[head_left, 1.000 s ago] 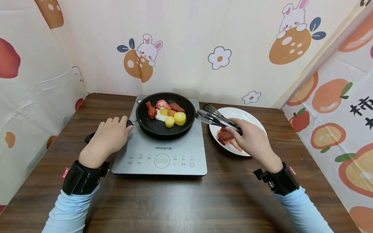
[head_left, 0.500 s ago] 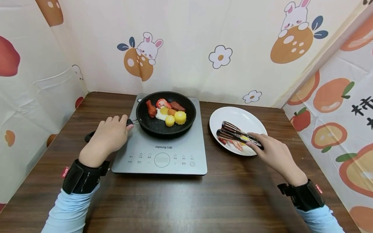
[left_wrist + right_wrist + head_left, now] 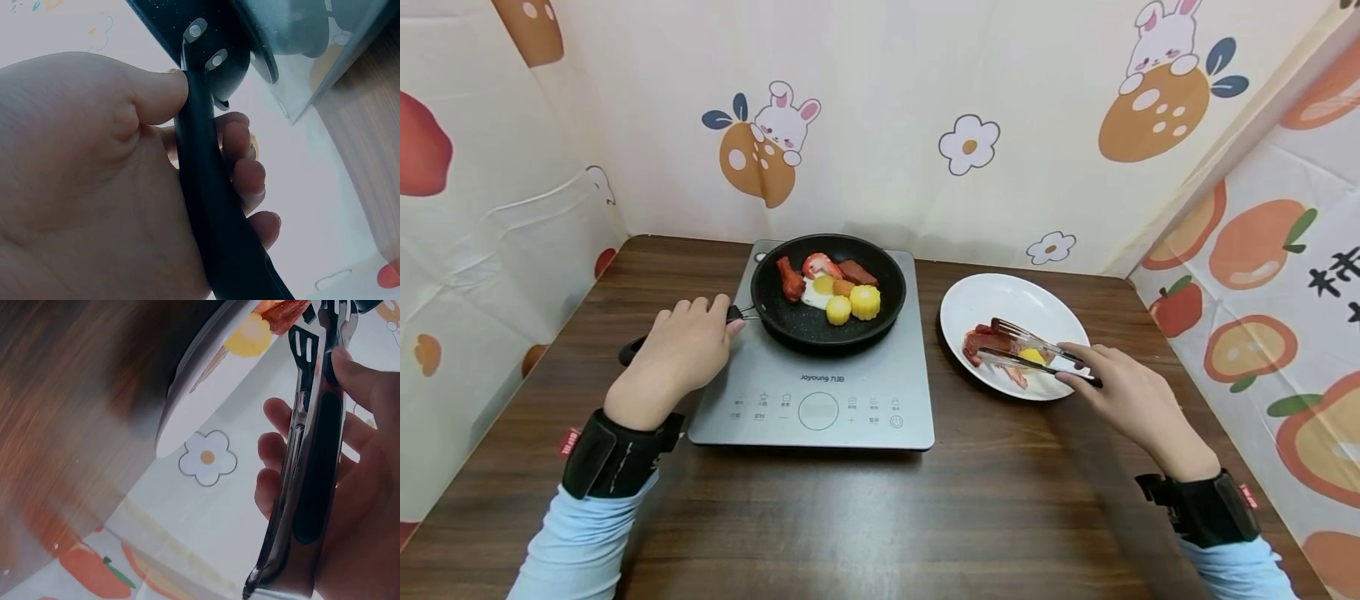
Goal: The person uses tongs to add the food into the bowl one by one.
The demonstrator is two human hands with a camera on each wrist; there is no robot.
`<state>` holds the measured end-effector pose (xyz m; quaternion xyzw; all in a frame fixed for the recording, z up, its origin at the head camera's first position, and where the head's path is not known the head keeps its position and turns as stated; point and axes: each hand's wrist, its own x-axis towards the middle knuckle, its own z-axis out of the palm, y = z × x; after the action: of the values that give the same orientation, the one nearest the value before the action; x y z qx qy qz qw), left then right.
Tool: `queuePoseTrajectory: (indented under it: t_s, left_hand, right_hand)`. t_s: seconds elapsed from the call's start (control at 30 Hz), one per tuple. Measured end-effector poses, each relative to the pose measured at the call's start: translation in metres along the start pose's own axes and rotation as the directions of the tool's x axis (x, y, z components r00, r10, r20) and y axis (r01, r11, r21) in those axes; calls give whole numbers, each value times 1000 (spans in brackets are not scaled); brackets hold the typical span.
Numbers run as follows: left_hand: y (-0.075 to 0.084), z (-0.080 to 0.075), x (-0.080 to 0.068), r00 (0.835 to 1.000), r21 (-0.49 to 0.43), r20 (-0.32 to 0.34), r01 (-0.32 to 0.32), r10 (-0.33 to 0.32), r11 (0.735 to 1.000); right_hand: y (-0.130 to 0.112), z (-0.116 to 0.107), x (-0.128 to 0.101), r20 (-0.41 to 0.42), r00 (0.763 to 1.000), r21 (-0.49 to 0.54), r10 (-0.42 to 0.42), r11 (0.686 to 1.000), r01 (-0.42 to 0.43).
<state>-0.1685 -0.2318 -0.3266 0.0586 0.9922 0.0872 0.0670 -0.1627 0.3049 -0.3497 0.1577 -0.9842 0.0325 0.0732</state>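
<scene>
My left hand [image 3: 679, 358] grips the black handle [image 3: 206, 169] of a frying pan [image 3: 797, 333], fingers curled under it in the left wrist view. The pan sits on an induction cooker and holds a drumstick [image 3: 791, 281], a shrimp [image 3: 820, 265], a fried egg [image 3: 815, 295], a brown slab [image 3: 857, 273], an orange piece and two corn chunks [image 3: 865, 302]. My right hand [image 3: 1131, 408] holds metal tongs [image 3: 319, 475], thumb on one arm, fingers round the other. The tongs' arms are spread over the plate's [image 3: 966, 297] reddish meat pieces [image 3: 989, 342] and yellow piece [image 3: 1032, 356].
The silver induction cooker [image 3: 880, 367] stands left of the plate on a brown wooden table [image 3: 820, 533]. Its touch controls face the near side. Printed cloth [image 3: 880, 150] hangs behind the table and along both sides.
My right hand has moved from beside the pan to the right, bringing the tongs over the plate, and their arms have spread apart. My left hand has stayed on the handle.
</scene>
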Motion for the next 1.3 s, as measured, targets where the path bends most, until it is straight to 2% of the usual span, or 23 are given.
queuePoseTrajectory:
  t_s: [0.37,0.67,1.3]
  left_hand:
    - [0,0,-1,1000,-9,4,5,-5,1000]
    - [1,-2,-1,1000,1,-2,2,-2,1000]
    - [1,-1,-2,1000,-1,-2,0,0,1000]
  right_hand:
    - [5,1,6,10,1000,-26,20,999,-20]
    - [7,3,5,-90,996,16,-12,1000,13]
    - [1,13,-3,-128,991,39,46,998,-41]
